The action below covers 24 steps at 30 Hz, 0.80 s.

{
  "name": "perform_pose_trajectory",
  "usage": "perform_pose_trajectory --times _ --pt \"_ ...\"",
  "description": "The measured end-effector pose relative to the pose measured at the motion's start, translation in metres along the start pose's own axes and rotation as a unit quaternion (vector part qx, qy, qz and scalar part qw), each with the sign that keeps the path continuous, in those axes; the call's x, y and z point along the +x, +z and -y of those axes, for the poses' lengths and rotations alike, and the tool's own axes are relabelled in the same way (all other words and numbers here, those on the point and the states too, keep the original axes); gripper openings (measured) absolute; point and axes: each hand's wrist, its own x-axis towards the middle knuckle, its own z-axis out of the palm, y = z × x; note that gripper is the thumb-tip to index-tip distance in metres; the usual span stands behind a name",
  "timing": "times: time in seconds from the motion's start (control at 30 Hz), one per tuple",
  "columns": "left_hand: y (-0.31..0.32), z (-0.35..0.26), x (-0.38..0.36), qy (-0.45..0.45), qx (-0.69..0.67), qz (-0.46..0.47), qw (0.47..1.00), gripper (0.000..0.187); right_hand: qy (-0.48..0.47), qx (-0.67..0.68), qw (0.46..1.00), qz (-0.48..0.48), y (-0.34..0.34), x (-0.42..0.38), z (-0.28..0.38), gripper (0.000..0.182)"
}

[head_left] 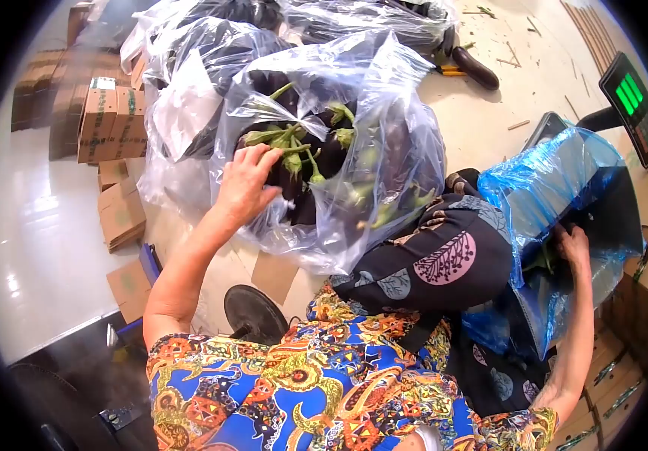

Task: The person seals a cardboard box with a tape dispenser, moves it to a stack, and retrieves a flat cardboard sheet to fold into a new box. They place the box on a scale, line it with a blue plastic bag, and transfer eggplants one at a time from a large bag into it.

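My left hand reaches over the opening of a clear plastic bag full of dark eggplants. Its fingertips touch the green stems, with the fingers apart. On the right, my right hand is inside a box lined with blue plastic film. Green stems show beside that hand, and its fingertips are hidden against something dark, so what they hold cannot be made out.
More clear bags of eggplants stand behind. A loose eggplant lies on the table among stem scraps. At the right is a scale display. Cardboard boxes are stacked at the left.
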Motion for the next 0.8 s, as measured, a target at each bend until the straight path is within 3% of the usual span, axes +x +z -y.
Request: perform_pose_trajectory --times 0.03,0.1,0.13,0.23,0.3,0.4,0.43,0.53,0.57,0.6,0.63,0.7,0.73,0.77,0.8 --pt "-0.001 -0.001 -0.004 0.036 0.039 -0.030 0.998 0.069 -0.034 -0.007 0.999 -0.019 -0.004 -0.007 0.001 0.054" --pt "0.005 0.018 0.013 -0.130 -0.209 0.012 0.969 0.066 -0.097 -0.023 0.993 -0.058 -0.010 -0.024 0.003 0.055" --pt "0.002 0.026 0.017 -0.144 -0.254 0.009 0.957 0.062 -0.111 -0.017 0.992 -0.057 -0.014 -0.033 0.008 0.053" --pt "0.001 0.033 0.019 -0.036 -0.178 0.025 0.983 0.028 -0.144 0.029 0.986 -0.073 -0.028 -0.071 0.027 0.048" --pt "-0.028 0.012 0.024 -0.016 -0.168 -0.058 0.984 0.013 -0.172 0.073 0.979 -0.084 -0.040 -0.091 0.029 0.044" --pt "-0.106 -0.019 0.043 0.043 -0.168 -0.237 0.956 0.015 -0.190 0.206 0.950 -0.139 -0.066 -0.137 0.078 0.036" --pt "-0.131 -0.038 0.049 0.009 -0.210 -0.274 0.938 0.016 -0.198 0.224 0.943 -0.146 -0.076 -0.152 0.096 0.035" --pt "-0.167 -0.078 0.070 0.058 -0.295 -0.337 0.892 0.016 -0.265 0.265 0.918 -0.129 -0.089 -0.197 0.148 0.033" --pt "-0.169 -0.086 0.084 0.131 -0.389 -0.353 0.841 0.014 -0.306 0.285 0.898 -0.140 -0.089 -0.203 0.154 0.033" --pt "-0.179 -0.107 0.092 0.115 -0.329 -0.387 0.854 0.015 -0.327 0.298 0.887 -0.136 -0.091 -0.210 0.158 0.033" --pt "-0.183 -0.124 0.109 0.171 -0.340 -0.424 0.822 0.017 -0.348 0.263 0.883 -0.173 -0.092 -0.210 0.153 0.035" --pt "-0.185 -0.169 0.123 0.205 -0.491 -0.319 0.785 0.023 -0.360 0.322 0.855 -0.189 -0.100 -0.208 0.137 0.048" --pt "-0.179 -0.193 0.130 0.269 -0.488 -0.306 0.772 0.022 -0.328 0.423 0.827 -0.173 -0.101 -0.210 0.130 0.055" --pt "-0.169 -0.222 0.134 0.265 -0.616 -0.226 0.707 0.020 -0.298 0.521 0.785 -0.155 -0.100 -0.209 0.125 0.061" --pt "-0.169 -0.247 0.132 0.260 -0.602 -0.162 0.737 0.020 -0.287 0.581 0.755 -0.101 -0.101 -0.200 0.114 0.064"
